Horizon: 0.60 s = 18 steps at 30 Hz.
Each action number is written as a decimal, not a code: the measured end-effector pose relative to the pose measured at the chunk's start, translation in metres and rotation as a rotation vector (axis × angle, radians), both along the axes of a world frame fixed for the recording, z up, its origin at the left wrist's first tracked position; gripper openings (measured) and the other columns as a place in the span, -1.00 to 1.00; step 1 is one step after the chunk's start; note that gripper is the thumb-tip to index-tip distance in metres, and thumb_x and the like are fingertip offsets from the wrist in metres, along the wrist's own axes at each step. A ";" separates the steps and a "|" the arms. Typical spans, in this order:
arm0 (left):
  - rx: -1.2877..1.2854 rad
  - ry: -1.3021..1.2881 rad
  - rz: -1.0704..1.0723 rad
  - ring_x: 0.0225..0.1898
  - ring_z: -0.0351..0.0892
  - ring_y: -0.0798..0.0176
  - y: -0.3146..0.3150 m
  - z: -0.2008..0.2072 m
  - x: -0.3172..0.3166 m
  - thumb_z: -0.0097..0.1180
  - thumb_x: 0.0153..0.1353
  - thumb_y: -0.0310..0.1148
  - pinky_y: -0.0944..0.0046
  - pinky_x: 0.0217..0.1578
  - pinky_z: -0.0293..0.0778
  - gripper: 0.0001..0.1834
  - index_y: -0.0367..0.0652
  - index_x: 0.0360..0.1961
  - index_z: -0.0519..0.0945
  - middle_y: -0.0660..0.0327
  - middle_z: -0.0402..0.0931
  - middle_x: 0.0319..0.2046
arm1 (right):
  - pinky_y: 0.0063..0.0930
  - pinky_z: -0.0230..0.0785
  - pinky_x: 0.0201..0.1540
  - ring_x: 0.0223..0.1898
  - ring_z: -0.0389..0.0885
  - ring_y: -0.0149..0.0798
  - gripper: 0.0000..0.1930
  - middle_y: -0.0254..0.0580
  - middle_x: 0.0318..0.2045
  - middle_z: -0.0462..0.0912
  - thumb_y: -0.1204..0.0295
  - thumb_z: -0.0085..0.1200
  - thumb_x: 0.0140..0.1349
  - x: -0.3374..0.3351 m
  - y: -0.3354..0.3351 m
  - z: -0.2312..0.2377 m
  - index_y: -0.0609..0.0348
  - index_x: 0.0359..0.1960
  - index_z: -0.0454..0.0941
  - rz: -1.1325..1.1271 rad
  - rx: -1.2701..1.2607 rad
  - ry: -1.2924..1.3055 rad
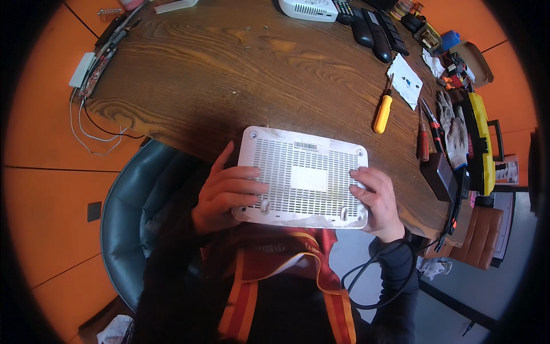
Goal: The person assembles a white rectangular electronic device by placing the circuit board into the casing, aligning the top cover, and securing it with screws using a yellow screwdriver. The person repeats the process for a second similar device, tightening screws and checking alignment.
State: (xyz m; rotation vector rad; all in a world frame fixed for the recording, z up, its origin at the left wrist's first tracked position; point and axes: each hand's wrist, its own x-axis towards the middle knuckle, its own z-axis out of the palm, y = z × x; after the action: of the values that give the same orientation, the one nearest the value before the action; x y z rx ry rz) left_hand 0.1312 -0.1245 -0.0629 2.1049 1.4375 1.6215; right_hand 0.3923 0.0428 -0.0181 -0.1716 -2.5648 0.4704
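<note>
A white, flat plastic casing [275, 183] with rows of vent slots, a barcode sticker, a blank pale label and screw holes at its corners is held up at the near edge of the table. It looks like the underside of a router. My left hand [226, 192] grips its left side, fingers over the slotted face. On the right edge my right hand [378, 200] holds it, fingertips on the face and the palm beside the rim. Both thumbs are mostly hidden. Nearest on the table beyond my right hand lies a yellow-handled screwdriver [383, 113].
The wooden table [189, 69] carries a paper scrap [405, 80], a red-handled screwdriver [423, 140], gloves [455, 132], a yellow-and-black toolbox [480, 143] and a cordless handset [378, 37]. A white device [309, 9] stands at the back. A dark chair [129, 212] is at left.
</note>
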 end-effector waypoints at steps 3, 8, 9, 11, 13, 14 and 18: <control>-0.016 0.108 0.004 0.02 0.49 0.20 -0.004 -0.005 -0.003 0.31 -0.05 -0.36 -0.28 0.25 -0.05 -0.68 -0.01 -0.32 0.41 0.31 0.57 -0.20 | -0.12 0.33 0.03 0.00 0.45 0.01 -0.41 -0.03 -0.02 0.47 0.25 0.37 -0.17 0.006 -0.002 0.001 0.18 -0.08 0.40 0.035 0.001 -0.081; -0.009 0.226 -0.028 0.07 0.44 0.24 -0.002 -0.006 -0.011 0.32 -0.06 -0.34 -0.31 0.25 -0.08 -0.65 -0.01 -0.29 0.40 0.33 0.54 -0.15 | -0.05 0.26 0.11 0.06 0.42 -0.01 -0.37 -0.04 -0.01 0.47 0.12 0.34 -0.17 0.012 -0.008 0.006 0.17 -0.06 0.44 0.012 0.012 -0.191; -0.026 0.250 -0.037 0.09 0.43 0.23 -0.003 -0.005 -0.012 0.32 -0.06 -0.33 -0.32 0.25 -0.09 -0.64 -0.02 -0.28 0.40 0.33 0.54 -0.13 | -0.04 0.25 0.11 0.07 0.41 -0.01 -0.39 -0.05 0.00 0.47 0.12 0.33 -0.15 0.011 -0.009 0.006 0.17 -0.07 0.45 0.003 0.043 -0.207; -0.119 0.310 -0.036 0.12 0.40 0.22 -0.007 0.000 -0.014 0.31 -0.07 -0.31 -0.32 0.25 -0.13 -0.61 -0.02 -0.23 0.41 0.31 0.51 -0.08 | -0.04 0.23 0.12 0.06 0.42 -0.02 -0.41 -0.07 0.00 0.47 0.13 0.32 -0.15 0.007 -0.009 0.006 0.16 -0.07 0.47 -0.047 0.063 -0.203; -0.177 0.360 -0.020 0.15 0.36 0.21 -0.009 0.005 -0.015 0.31 -0.07 -0.30 -0.32 0.26 -0.16 -0.59 -0.03 -0.19 0.41 0.30 0.48 -0.03 | -0.04 0.22 0.12 0.05 0.42 -0.03 -0.41 -0.09 0.00 0.48 0.14 0.31 -0.15 0.002 -0.005 0.009 0.15 -0.07 0.48 -0.063 0.075 -0.199; -0.184 0.377 -0.014 0.16 0.35 0.21 -0.009 0.008 -0.016 0.31 -0.07 -0.29 -0.32 0.26 -0.17 -0.57 -0.04 -0.17 0.41 0.30 0.47 -0.01 | -0.05 0.22 0.12 0.05 0.43 -0.03 -0.42 -0.09 0.00 0.48 0.14 0.31 -0.15 0.000 -0.001 0.011 0.15 -0.07 0.48 -0.059 0.076 -0.202; -0.219 0.450 0.079 0.22 0.26 0.24 0.006 0.017 -0.023 0.28 -0.04 -0.27 -0.29 0.26 -0.17 -0.56 -0.06 -0.12 0.43 0.29 0.42 0.06 | -0.08 0.23 0.10 0.01 0.45 -0.02 -0.59 -0.09 -0.02 0.49 0.30 0.21 -0.08 -0.004 0.030 0.034 0.15 -0.14 0.52 -0.052 0.107 -0.231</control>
State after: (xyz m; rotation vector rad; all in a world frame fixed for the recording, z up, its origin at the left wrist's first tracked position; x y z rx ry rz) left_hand 0.1083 -0.1182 -0.0461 2.3999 1.7470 0.9844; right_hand 0.3882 0.0726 0.0155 -0.2676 -2.7957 0.3072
